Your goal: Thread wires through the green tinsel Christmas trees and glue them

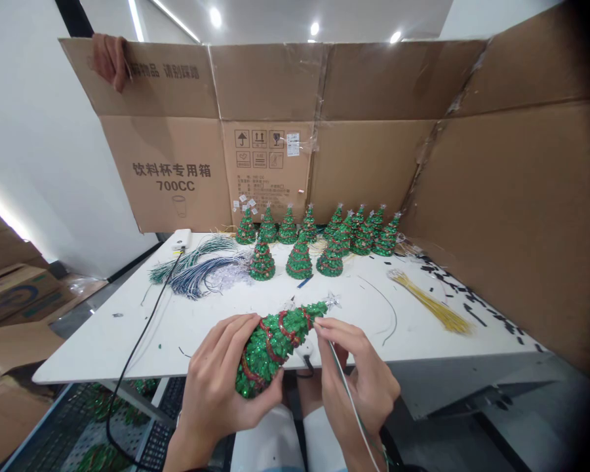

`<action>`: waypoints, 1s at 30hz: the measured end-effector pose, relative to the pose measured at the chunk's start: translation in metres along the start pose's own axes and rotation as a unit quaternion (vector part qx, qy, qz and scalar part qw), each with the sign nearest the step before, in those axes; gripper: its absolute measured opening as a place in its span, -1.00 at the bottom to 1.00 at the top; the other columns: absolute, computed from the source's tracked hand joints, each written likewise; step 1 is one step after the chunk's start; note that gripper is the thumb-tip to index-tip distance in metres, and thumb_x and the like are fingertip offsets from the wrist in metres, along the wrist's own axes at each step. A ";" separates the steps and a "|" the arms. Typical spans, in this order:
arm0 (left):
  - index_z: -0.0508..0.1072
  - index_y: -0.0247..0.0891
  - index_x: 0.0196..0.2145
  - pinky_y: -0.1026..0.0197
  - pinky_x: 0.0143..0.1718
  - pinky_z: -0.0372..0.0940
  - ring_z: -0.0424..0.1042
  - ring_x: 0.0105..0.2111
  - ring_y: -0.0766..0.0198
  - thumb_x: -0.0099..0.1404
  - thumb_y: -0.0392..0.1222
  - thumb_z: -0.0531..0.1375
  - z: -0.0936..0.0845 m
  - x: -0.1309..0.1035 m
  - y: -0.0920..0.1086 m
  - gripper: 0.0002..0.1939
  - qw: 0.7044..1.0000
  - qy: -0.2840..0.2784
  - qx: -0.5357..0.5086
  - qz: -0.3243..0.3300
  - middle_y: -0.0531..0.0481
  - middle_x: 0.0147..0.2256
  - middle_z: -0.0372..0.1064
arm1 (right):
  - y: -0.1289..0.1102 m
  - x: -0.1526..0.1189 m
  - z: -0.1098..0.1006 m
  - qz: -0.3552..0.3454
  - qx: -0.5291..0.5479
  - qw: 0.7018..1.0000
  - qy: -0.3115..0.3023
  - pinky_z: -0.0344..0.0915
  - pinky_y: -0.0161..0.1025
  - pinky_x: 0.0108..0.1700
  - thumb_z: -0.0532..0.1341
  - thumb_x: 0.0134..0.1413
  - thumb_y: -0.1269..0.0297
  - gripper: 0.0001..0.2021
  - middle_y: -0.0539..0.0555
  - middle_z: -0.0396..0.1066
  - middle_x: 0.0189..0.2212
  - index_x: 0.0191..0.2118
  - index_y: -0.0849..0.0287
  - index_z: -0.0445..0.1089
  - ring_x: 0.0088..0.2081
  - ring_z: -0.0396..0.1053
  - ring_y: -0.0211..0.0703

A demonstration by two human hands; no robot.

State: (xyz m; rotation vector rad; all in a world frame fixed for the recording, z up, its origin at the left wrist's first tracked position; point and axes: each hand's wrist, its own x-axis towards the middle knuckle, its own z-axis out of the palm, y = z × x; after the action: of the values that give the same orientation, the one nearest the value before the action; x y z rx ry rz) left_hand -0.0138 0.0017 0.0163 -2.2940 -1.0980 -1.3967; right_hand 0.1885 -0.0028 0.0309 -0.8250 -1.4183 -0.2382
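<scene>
My left hand [221,377] is wrapped round the wide lower end of a small glittery green Christmas tree [270,347] with a red garland. The tree lies tilted over the table's front edge, its tip towards the upper right, where a clear star [331,301] sits. Thumb and forefinger of my right hand [358,370] pinch a thin pale cord [347,387] close beside the tree's tip. The cord runs down past my right wrist. Whether its end touches the tree is hidden by the fingertips.
Several similar trees [299,259] stand at the back of the white table [142,347]. Bundles of green wires [196,255] and blue wires [196,278] lie left, yellow wires [432,305] right, beside black scraps [476,314]. Cardboard walls [373,157] enclose the back. A black cable [147,321] crosses the left side.
</scene>
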 end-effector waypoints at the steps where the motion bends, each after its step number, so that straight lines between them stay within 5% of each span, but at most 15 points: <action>1: 0.38 -0.27 0.35 -0.23 0.11 0.60 0.61 0.10 -0.19 0.21 -0.24 0.43 0.000 0.000 0.000 -0.23 1.000 0.000 -0.001 -0.001 -0.32 0.11 0.60 | 0.000 -0.001 0.000 0.011 0.011 1.000 -0.001 0.65 -0.24 -0.11 0.39 0.25 0.72 -0.70 0.10 0.72 -0.19 -0.08 0.16 0.57 -0.18 0.72 -0.14; 5: 0.39 -0.32 0.34 -0.22 0.13 0.58 0.60 0.11 -0.18 0.21 -0.25 0.44 0.001 0.000 0.000 -0.24 1.000 -0.001 -0.006 0.000 -0.34 0.11 0.59 | -0.002 -0.003 -0.002 0.062 0.043 0.997 -0.005 0.61 -0.29 -0.16 0.39 0.30 0.67 -0.73 0.07 0.71 -0.19 -0.10 0.12 0.55 -0.16 0.71 -0.15; 11: 0.39 -0.32 0.34 -0.20 0.12 0.59 0.60 0.11 -0.17 0.21 -0.26 0.44 0.001 0.001 0.003 -0.24 1.000 -0.001 -0.013 0.007 -0.34 0.10 0.59 | -0.001 -0.002 -0.002 0.020 0.007 1.000 0.014 0.64 -0.23 -0.16 0.39 0.28 0.68 -0.70 0.09 0.71 -0.18 -0.06 0.12 0.56 -0.18 0.72 -0.10; 24: 0.43 -0.37 0.32 -0.15 0.14 0.54 0.60 0.11 -0.17 0.19 -0.28 0.46 0.001 0.000 0.002 -0.24 0.998 0.038 -0.041 -0.003 -0.35 0.12 0.59 | -0.021 0.006 -0.002 0.070 0.042 0.993 0.080 0.66 -0.25 -0.19 0.42 0.28 0.65 -0.73 0.04 0.69 -0.24 -0.09 0.11 0.52 -0.24 0.70 -0.14; 30: 0.45 -0.39 0.31 -0.14 0.14 0.53 0.59 0.11 -0.17 0.19 -0.27 0.46 0.002 0.002 0.003 -0.26 0.998 0.043 -0.049 0.000 -0.35 0.11 0.59 | -0.024 0.008 -0.003 0.060 0.058 0.995 0.059 0.67 -0.26 -0.12 0.39 0.27 0.70 -0.68 0.04 0.68 -0.20 -0.05 0.12 0.52 -0.19 0.71 -0.17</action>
State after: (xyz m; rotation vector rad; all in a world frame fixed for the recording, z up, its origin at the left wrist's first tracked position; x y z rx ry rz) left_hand -0.0103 0.0015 0.0171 -2.2750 -1.0267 -1.5668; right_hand 0.1778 -0.0189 0.0467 -0.7856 -1.2555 -0.1101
